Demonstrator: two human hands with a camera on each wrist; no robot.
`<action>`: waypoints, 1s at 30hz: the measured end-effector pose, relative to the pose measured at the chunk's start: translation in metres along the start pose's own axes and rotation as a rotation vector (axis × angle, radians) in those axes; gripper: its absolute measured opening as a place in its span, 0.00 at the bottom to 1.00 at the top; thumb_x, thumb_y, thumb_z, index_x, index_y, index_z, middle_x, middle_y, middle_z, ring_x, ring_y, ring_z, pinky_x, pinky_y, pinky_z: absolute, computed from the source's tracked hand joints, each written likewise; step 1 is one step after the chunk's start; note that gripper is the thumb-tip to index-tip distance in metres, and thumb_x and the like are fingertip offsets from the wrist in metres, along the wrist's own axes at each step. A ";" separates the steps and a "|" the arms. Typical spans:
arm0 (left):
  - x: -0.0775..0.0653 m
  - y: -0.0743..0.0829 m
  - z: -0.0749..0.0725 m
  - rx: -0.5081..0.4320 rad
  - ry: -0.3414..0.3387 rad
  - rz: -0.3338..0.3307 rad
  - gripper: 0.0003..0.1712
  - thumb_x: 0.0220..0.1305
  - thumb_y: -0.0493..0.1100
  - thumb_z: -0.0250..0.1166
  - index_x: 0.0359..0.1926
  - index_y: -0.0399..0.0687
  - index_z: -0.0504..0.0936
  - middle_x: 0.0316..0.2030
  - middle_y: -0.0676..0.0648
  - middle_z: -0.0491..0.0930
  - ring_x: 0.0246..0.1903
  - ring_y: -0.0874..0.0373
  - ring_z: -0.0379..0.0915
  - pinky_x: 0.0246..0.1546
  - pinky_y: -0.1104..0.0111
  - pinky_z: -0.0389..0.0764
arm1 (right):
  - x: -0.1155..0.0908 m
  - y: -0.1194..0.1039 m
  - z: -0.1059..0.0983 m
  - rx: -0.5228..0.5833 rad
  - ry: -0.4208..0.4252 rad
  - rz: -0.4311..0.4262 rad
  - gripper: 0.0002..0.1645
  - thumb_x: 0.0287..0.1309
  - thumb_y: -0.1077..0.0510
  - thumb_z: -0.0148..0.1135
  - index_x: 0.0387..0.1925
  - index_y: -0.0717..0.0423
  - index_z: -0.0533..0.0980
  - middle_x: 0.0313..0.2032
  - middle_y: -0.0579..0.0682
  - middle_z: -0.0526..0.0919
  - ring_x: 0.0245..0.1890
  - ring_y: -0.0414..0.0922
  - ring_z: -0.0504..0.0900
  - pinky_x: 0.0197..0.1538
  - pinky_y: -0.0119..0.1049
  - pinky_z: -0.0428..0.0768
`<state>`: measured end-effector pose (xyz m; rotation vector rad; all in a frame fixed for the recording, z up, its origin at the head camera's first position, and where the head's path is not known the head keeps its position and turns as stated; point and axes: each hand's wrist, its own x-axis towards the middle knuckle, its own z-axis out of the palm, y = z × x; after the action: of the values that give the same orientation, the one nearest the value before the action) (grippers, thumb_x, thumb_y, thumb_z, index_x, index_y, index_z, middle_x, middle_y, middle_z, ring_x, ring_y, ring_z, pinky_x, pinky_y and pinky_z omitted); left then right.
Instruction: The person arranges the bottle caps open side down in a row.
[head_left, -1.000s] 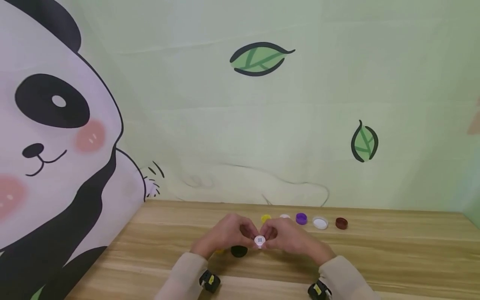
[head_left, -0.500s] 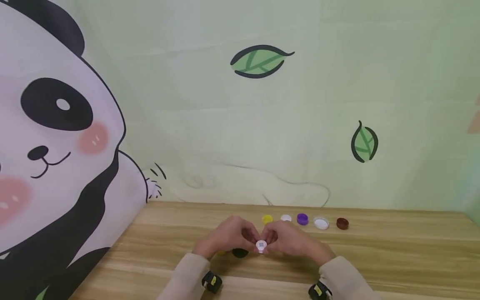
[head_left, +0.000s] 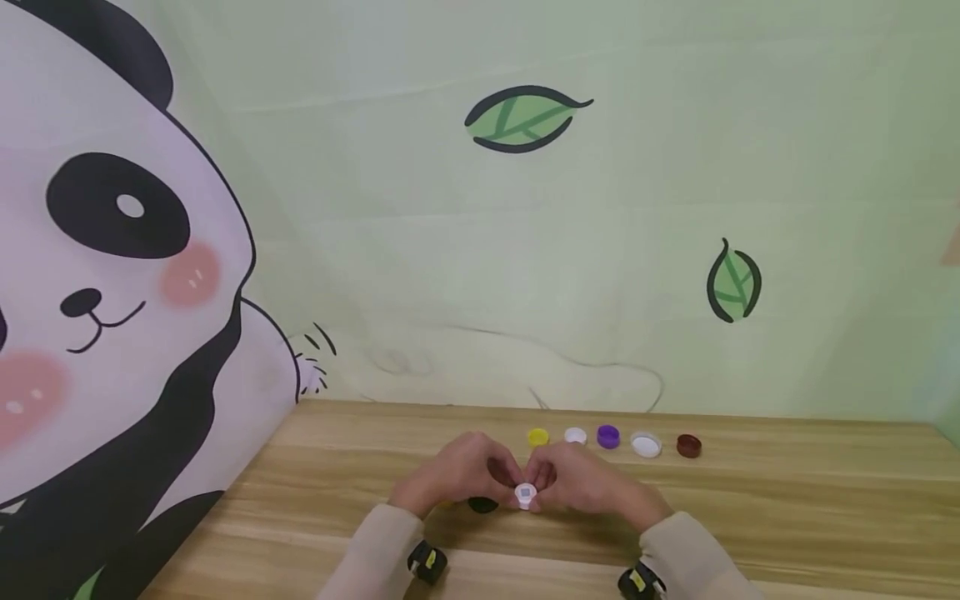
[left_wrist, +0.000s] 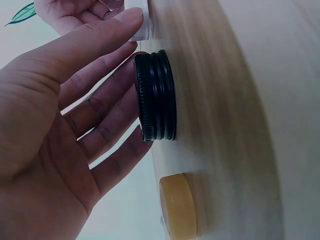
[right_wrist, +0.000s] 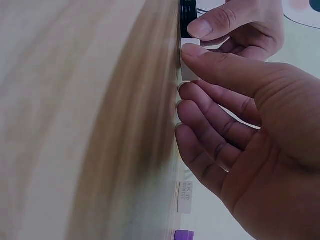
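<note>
A small white bottle cap point(head_left: 526, 495) with a grey square mark on top sits between my two hands at the table's middle. My left hand point(head_left: 468, 475) pinches it from the left, thumb and finger on its side. From the right, my right hand point(head_left: 577, 477) grips the same cap; its thumb lies on the cap point(right_wrist: 189, 70) in the right wrist view. The cap is at the tabletop; whether it touches the wood I cannot tell. Beside the left fingers stands a ridged black cap point(left_wrist: 157, 97), with an orange-yellow cap point(left_wrist: 179, 206) further left.
Along the back of the wooden table point(head_left: 810, 500) stand a yellow cap point(head_left: 537, 437), another white cap point(head_left: 575, 436), a purple cap point(head_left: 608, 437), a white cap with a clear rim point(head_left: 646, 445) and a brown cap point(head_left: 688, 446). A printed cloth backdrop point(head_left: 420, 250) rises behind.
Both hands have drawn the white cap slightly nearer to me while keeping their grip. The head view has shifted a little; the other caps look unmoved.
</note>
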<state>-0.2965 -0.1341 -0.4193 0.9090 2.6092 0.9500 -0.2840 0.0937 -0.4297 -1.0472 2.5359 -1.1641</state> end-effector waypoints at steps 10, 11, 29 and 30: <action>0.001 0.000 -0.001 0.013 -0.013 -0.004 0.09 0.55 0.39 0.84 0.36 0.48 0.92 0.33 0.57 0.89 0.34 0.70 0.83 0.43 0.72 0.82 | 0.002 0.002 0.000 0.002 -0.019 0.014 0.15 0.52 0.65 0.82 0.39 0.57 0.82 0.32 0.43 0.83 0.34 0.38 0.80 0.42 0.33 0.81; 0.001 0.000 -0.001 0.014 -0.013 -0.005 0.10 0.55 0.39 0.84 0.36 0.48 0.92 0.33 0.57 0.89 0.34 0.69 0.83 0.43 0.72 0.82 | 0.002 0.003 0.000 0.004 -0.020 0.014 0.15 0.52 0.66 0.82 0.39 0.57 0.82 0.32 0.43 0.83 0.34 0.38 0.80 0.42 0.33 0.81; 0.003 -0.005 -0.009 -0.008 0.027 -0.058 0.12 0.57 0.43 0.83 0.43 0.49 0.92 0.38 0.57 0.89 0.40 0.62 0.83 0.46 0.65 0.83 | 0.001 0.002 -0.003 0.029 -0.039 0.021 0.15 0.52 0.64 0.82 0.40 0.57 0.83 0.34 0.45 0.84 0.36 0.40 0.81 0.42 0.33 0.82; 0.004 -0.007 -0.008 -0.002 0.047 -0.055 0.13 0.58 0.43 0.82 0.44 0.49 0.92 0.39 0.57 0.89 0.42 0.61 0.83 0.47 0.64 0.83 | 0.001 0.003 -0.004 0.033 -0.035 0.015 0.15 0.53 0.64 0.81 0.40 0.57 0.83 0.34 0.46 0.85 0.36 0.40 0.82 0.42 0.33 0.82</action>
<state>-0.3064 -0.1398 -0.4173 0.8198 2.6571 0.9718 -0.2878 0.0972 -0.4291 -1.0294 2.4858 -1.1691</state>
